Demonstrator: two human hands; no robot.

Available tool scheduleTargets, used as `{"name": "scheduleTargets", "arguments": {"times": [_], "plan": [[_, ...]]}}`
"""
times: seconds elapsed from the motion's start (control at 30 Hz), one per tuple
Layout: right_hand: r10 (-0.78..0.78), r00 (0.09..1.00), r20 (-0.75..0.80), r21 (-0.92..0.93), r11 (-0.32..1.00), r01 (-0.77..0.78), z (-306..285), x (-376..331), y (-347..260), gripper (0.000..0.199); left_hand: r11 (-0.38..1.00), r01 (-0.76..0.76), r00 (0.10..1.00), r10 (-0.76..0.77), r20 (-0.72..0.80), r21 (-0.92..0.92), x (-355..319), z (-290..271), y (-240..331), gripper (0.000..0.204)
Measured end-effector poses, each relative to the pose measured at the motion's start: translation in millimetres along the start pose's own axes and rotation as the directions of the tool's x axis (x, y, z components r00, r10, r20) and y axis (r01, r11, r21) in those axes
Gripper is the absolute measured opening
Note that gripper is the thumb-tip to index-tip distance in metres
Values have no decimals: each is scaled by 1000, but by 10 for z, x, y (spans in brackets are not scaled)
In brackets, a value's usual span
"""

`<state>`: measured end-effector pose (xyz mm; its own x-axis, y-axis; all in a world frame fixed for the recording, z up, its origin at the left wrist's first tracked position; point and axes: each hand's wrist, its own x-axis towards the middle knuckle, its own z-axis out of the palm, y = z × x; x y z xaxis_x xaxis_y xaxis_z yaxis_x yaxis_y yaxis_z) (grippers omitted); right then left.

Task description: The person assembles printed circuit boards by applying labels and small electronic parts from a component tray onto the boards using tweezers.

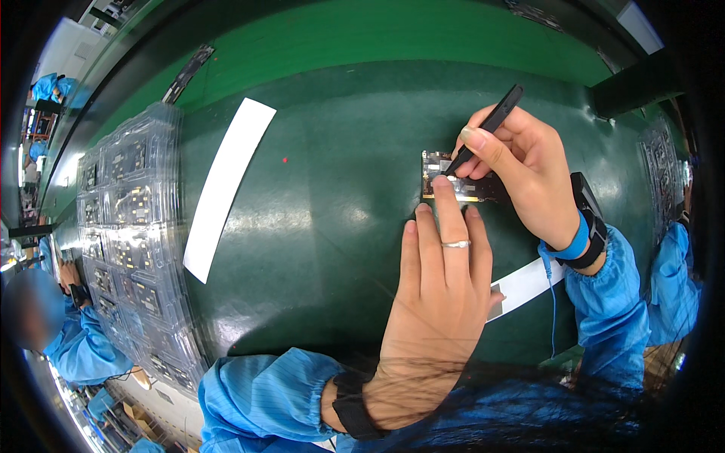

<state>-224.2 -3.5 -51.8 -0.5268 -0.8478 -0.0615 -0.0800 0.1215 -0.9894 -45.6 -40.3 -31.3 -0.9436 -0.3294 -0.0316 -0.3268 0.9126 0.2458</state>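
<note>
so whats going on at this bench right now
A person in blue sleeves works on a small circuit board lying on a green mat. The left hand lies flat, its middle fingertip pressing the board's near edge. The right hand grips black tweezers, tip down on the board. A stack of clear trays holding more parts stands to the left, beside a white strip.

L hand flat on green bench, fingertip pinning small circuit board; R hand pinches black tweezers onto it.
</note>
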Motion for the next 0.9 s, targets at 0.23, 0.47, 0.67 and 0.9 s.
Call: {"name": "scheduleTargets", "arguments": {"times": [0.23, 0.47, 0.67, 0.9], "plan": [[-41, 998, 55, -40, 998, 44, -47, -84, -109, 14, 1000, -3, 1000, 2, 15, 11, 5, -12, -15, 99], [47, 999, -2, -128, 991, -47, -414, -731, -368, 14, 970, -238, 957, 243, 159, -52, -319, -305, 244, 73], [35, 979, 200, -78, 997, -20, -486, -954, -129, 13, 914, -387, 903, 348, 253, 121, -709, -125, 428, 52], [32, 985, 171, -71, 997, -20, -456, -1039, 34, 11, 945, -309, 938, 285, 199, 106, -720, -58, 454, 53]]}}
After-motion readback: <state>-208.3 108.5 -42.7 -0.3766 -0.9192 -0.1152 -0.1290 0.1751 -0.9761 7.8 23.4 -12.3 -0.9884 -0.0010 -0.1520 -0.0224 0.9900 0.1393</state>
